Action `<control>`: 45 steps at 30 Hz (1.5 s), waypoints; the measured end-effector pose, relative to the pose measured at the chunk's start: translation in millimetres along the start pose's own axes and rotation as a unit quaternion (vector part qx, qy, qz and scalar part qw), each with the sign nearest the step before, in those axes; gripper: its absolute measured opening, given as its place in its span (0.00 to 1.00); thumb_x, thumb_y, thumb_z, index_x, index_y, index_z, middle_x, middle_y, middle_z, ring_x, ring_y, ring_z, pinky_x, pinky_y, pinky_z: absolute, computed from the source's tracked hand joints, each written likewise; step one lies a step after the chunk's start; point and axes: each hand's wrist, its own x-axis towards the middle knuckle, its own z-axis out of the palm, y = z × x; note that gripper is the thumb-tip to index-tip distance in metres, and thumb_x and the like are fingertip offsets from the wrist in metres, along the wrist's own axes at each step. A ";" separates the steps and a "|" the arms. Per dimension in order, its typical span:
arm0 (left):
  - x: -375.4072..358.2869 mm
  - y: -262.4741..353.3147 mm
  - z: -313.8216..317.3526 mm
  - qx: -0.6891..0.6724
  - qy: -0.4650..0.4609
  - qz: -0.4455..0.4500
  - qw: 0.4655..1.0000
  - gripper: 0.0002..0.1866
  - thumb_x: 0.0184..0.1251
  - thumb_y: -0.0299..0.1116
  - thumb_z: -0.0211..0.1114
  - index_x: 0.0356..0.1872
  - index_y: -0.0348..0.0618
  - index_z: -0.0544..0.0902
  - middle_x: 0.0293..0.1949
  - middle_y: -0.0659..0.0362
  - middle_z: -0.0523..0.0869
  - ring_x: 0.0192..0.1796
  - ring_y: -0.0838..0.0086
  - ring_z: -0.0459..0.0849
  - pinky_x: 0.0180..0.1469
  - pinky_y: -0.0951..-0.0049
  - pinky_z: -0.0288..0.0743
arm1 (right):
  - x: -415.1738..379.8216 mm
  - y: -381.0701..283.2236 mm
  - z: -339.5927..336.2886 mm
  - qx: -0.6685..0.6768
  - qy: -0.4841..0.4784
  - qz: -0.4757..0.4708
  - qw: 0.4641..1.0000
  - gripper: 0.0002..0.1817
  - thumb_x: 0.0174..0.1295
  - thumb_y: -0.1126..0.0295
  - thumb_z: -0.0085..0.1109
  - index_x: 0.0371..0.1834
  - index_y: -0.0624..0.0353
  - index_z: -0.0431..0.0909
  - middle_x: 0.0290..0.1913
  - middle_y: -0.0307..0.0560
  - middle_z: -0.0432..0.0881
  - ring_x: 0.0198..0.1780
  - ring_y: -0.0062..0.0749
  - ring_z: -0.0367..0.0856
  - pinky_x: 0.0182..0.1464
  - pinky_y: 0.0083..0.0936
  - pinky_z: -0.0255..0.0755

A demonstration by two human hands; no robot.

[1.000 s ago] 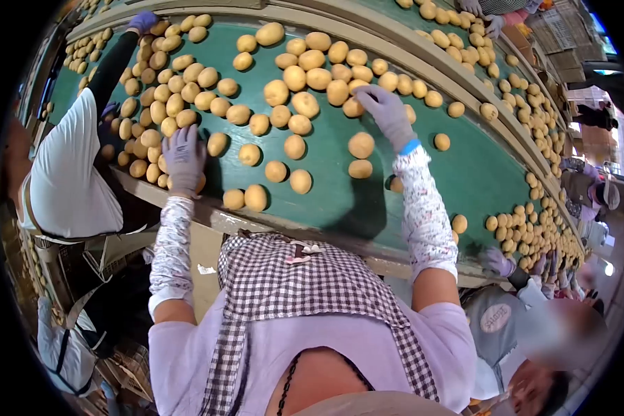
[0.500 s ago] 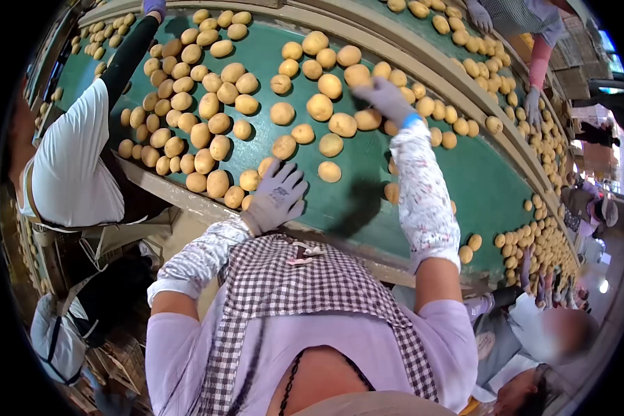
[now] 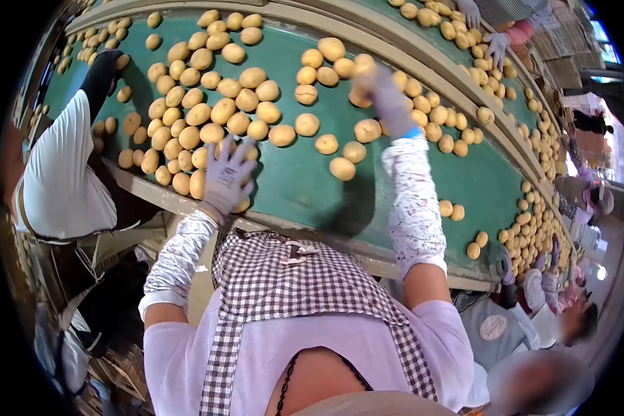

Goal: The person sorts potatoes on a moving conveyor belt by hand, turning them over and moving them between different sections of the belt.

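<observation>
Many potatoes (image 3: 223,111) lie on a green belt (image 3: 291,191) in front of me. My left hand (image 3: 227,179), in a grey glove, rests with spread fingers on the near edge of the potato cluster at the left. Some potatoes are partly hidden beneath it. Near the belt's far rail, my right hand (image 3: 390,104), also gloved, is blurred by motion beside a blurred potato (image 3: 362,66). Its fingers are too smeared to show whether they grip anything. Between my hands lie several loose potatoes, among them one potato (image 3: 342,168) closest to me.
A wooden rail (image 3: 437,69) divides this belt from a second one with more potatoes. At the left, a co-worker's arm (image 3: 100,83) reaches over the belt. Across the rail are another person's gloved hands (image 3: 496,48). More co-workers stand at the right around a dense potato pile (image 3: 534,232).
My left hand has moved left onto the potato cluster, its fingers spread wider. My right hand stays near the far rail, still blurred. Potatoes between my hands have shifted. The left co-worker's arm has drawn back.
</observation>
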 end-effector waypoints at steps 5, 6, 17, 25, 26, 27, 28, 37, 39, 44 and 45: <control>21.5 -90.9 0.2 0.070 0.131 -0.098 0.984 0.24 0.64 0.47 0.74 0.57 0.48 0.82 0.72 0.51 0.78 0.79 0.49 0.68 0.79 0.34 0.57 | 19.8 -4.5 8.9 -0.167 0.030 0.013 0.985 0.22 0.74 0.53 0.61 0.62 0.54 0.84 0.57 0.52 0.89 0.59 0.38 0.88 0.62 0.34 0.81; 28.5 -102.6 4.0 0.103 0.148 -0.114 0.977 0.23 0.65 0.46 0.73 0.57 0.47 0.82 0.73 0.51 0.78 0.79 0.50 0.68 0.78 0.34 0.57 | 22.6 20.4 35.5 -0.251 -0.021 0.003 0.968 0.22 0.72 0.53 0.63 0.64 0.51 0.84 0.59 0.55 0.88 0.59 0.42 0.89 0.64 0.37 0.81; -41.0 -70.1 -12.6 -0.134 0.054 0.027 0.989 0.30 0.68 0.42 0.70 0.70 0.46 0.79 0.76 0.46 0.74 0.79 0.45 0.70 0.81 0.39 0.57 | 121.4 8.2 40.3 -0.122 0.125 0.005 0.985 0.29 0.71 0.58 0.67 0.72 0.58 0.78 0.58 0.55 0.89 0.60 0.49 0.87 0.61 0.39 0.81; -26.8 -84.8 10.0 -0.120 0.076 0.023 0.990 0.37 0.64 0.27 0.66 0.78 0.56 0.76 0.78 0.48 0.73 0.79 0.47 0.70 0.79 0.39 0.60 | 163.8 24.1 91.5 -0.541 -0.020 0.084 0.836 0.53 0.49 0.34 0.76 0.75 0.56 0.75 0.70 0.63 0.83 0.71 0.57 0.82 0.75 0.44 0.72; -30.5 -93.5 9.3 -0.119 0.077 0.019 0.990 0.37 0.64 0.27 0.66 0.78 0.56 0.76 0.78 0.48 0.73 0.79 0.47 0.70 0.79 0.39 0.60 | 162.7 21.4 100.7 -0.568 -0.067 0.094 0.815 0.50 0.50 0.36 0.76 0.72 0.57 0.78 0.66 0.62 0.85 0.67 0.53 0.84 0.72 0.42 0.75; -34.0 -102.7 8.8 -0.107 0.063 -0.001 0.992 0.38 0.63 0.26 0.65 0.79 0.55 0.75 0.79 0.49 0.73 0.80 0.48 0.69 0.80 0.39 0.59 | 159.3 14.5 102.3 -0.525 -0.108 0.097 0.838 0.47 0.53 0.37 0.75 0.70 0.58 0.79 0.64 0.60 0.86 0.64 0.50 0.85 0.69 0.41 0.77; -39.4 -110.6 8.5 -0.098 0.048 -0.021 0.994 0.39 0.63 0.24 0.65 0.80 0.53 0.73 0.79 0.49 0.73 0.80 0.49 0.69 0.80 0.39 0.58 | 152.5 7.1 102.2 -0.481 -0.149 0.102 0.858 0.44 0.55 0.38 0.75 0.68 0.59 0.81 0.62 0.58 0.87 0.61 0.46 0.86 0.66 0.40 0.78; -30.3 -241.9 -5.3 0.083 0.047 -0.040 0.995 0.39 0.69 0.24 0.60 0.80 0.72 0.73 0.76 0.57 0.75 0.82 0.55 0.67 0.79 0.36 0.57 | 73.9 -5.9 264.6 -0.327 -0.124 -0.021 0.937 0.22 0.73 0.48 0.62 0.53 0.56 0.89 0.40 0.50 0.92 0.43 0.40 0.90 0.48 0.39 0.81; -13.2 -295.7 0.9 0.080 0.092 -0.067 0.990 0.39 0.69 0.23 0.60 0.80 0.70 0.73 0.76 0.58 0.75 0.82 0.57 0.67 0.80 0.38 0.59 | 74.5 36.6 303.4 -0.561 -0.069 -0.079 0.821 0.25 0.71 0.41 0.63 0.51 0.53 0.84 0.47 0.53 0.92 0.50 0.48 0.91 0.54 0.45 0.80; -12.6 -371.9 -24.1 0.110 0.125 -0.175 0.970 0.45 0.57 0.24 0.68 0.81 0.61 0.71 0.72 0.55 0.78 0.74 0.57 0.75 0.75 0.46 0.65 | 67.6 9.4 337.6 -0.649 -0.113 0.028 0.752 0.26 0.69 0.44 0.65 0.55 0.55 0.80 0.52 0.54 0.91 0.54 0.50 0.91 0.54 0.48 0.79; -13.3 -364.7 -25.2 0.079 0.125 -0.148 0.978 0.44 0.57 0.24 0.67 0.80 0.59 0.72 0.72 0.55 0.79 0.74 0.56 0.75 0.74 0.46 0.66 | 70.5 11.8 332.5 -0.642 -0.132 0.027 0.755 0.26 0.68 0.45 0.66 0.56 0.55 0.81 0.53 0.54 0.91 0.55 0.51 0.90 0.55 0.48 0.79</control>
